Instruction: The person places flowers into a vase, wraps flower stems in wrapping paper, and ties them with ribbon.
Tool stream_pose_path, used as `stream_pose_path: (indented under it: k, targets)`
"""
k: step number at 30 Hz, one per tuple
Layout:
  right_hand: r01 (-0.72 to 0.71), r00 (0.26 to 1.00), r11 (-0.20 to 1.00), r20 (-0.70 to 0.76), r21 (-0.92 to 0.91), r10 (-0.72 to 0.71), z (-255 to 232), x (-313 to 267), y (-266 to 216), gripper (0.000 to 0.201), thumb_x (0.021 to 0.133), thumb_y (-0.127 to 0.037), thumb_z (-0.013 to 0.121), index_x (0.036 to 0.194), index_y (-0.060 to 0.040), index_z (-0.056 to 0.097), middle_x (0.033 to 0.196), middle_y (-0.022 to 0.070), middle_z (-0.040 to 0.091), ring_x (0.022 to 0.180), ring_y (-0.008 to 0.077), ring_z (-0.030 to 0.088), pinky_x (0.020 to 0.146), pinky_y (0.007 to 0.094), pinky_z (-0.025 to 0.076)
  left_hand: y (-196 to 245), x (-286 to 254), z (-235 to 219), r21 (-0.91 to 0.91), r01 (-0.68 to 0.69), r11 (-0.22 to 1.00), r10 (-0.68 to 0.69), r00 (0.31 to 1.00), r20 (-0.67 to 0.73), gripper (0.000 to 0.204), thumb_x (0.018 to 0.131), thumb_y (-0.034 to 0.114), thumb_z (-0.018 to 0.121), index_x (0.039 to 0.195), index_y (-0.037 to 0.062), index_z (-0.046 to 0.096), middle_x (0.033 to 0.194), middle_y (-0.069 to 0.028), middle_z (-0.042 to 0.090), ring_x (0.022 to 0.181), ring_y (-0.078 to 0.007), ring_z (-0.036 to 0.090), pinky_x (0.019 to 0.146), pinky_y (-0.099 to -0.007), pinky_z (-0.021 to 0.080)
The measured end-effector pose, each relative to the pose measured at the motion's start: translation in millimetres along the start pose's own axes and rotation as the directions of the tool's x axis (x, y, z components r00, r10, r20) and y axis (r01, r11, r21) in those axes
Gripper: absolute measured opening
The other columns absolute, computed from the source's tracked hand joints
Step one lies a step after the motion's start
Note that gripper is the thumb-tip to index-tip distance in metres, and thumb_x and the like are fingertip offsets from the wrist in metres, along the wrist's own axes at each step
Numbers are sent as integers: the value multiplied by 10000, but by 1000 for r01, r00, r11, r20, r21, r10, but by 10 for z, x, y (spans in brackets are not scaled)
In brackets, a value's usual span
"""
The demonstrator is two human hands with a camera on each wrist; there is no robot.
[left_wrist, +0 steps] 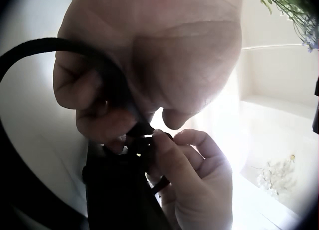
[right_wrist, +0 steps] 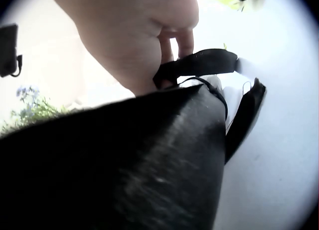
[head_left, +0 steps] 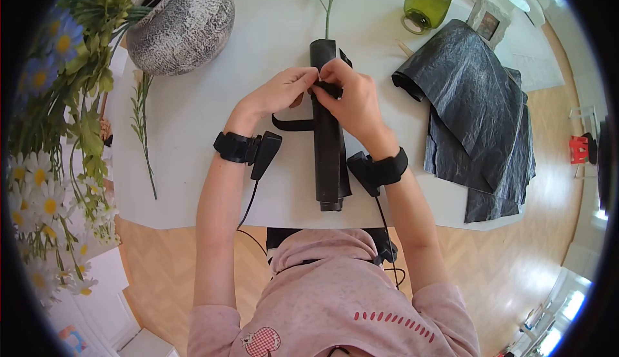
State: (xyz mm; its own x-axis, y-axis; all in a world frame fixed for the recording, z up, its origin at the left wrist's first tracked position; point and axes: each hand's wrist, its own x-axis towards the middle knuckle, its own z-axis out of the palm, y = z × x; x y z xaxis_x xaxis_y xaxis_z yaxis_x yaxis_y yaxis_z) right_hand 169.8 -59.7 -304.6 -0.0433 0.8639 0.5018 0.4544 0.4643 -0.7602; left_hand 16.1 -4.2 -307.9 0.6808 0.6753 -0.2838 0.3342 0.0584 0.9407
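Note:
A black roll (head_left: 327,144) lies lengthwise on the white table, with a green stem (head_left: 327,19) showing beyond its far end. Around its upper part runs a black ribbon (head_left: 293,125), one length of which loops out to the left. The left hand (head_left: 282,90) pinches the ribbon over the roll. Fingertips close to it, the right hand (head_left: 353,96) also pinches the ribbon. In the left wrist view the ribbon (left_wrist: 117,80) passes across the left palm to the fingertips. The right wrist view shows a ribbon band (right_wrist: 212,62) beside the roll (right_wrist: 169,160).
A speckled vase (head_left: 187,28) stands at the back left, a green sprig (head_left: 142,118) near it. Black sheets (head_left: 477,112) lie on the right, below a green bottle (head_left: 428,1) and a small frame (head_left: 488,23). Flowers (head_left: 48,196) fill the left edge.

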Motion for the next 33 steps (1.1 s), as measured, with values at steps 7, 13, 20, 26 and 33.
stream_pose_path:
  k: [7, 13, 20, 26, 33]
  targets:
    - [237, 971, 910, 110, -342, -211, 9, 47, -120, 186, 655, -52, 604, 764, -63, 454, 588, 52, 515, 549, 238, 520, 463, 323, 406, -5, 11, -22, -45, -8, 999, 4, 997, -82, 431, 892, 396, 347, 763, 25, 523, 615, 0, 440, 489, -81, 424, 456, -211, 357]
    - [321, 947, 753, 206, -574, -247, -64, 27, -126, 149, 641, -55, 572, 736, -68, 458, 569, 27, 499, 503, 183, 505, 419, 297, 393, 30, -32, -7, -74, 31, 997, -41, 990, -137, 296, 885, 266, 386, 769, 33, 528, 634, 9, 503, 454, -56, 412, 428, -187, 337]
    - [236, 971, 860, 145, -452, -190, -72, 38, -97, 119, 652, -43, 569, 705, -57, 462, 582, 39, 499, 534, 233, 538, 447, 319, 416, 110, -47, 8, -124, -65, 990, 64, 998, -10, 122, 826, 85, 470, 911, 37, 544, 665, -7, 530, 505, -57, 442, 432, -177, 347]
    - [73, 997, 982, 46, -173, -66, -132, 65, -66, 155, 627, 36, 590, 766, -5, 534, 710, 116, 539, 603, 293, 545, 527, 344, 442, 97, -43, 35, -113, -82, 990, 73, 994, -81, 142, 830, 91, 481, 912, 5, 558, 712, -33, 571, 569, -68, 505, 469, -185, 400]
    - [-87, 996, 995, -35, -52, 85, -159, 51, -38, 189, 618, 49, 614, 796, 16, 558, 740, 152, 572, 660, 316, 570, 570, 337, 455, 62, -39, 45, -57, -58, 997, 49, 987, -151, 153, 838, 123, 495, 877, -3, 572, 697, -29, 580, 572, -64, 508, 471, -189, 406]
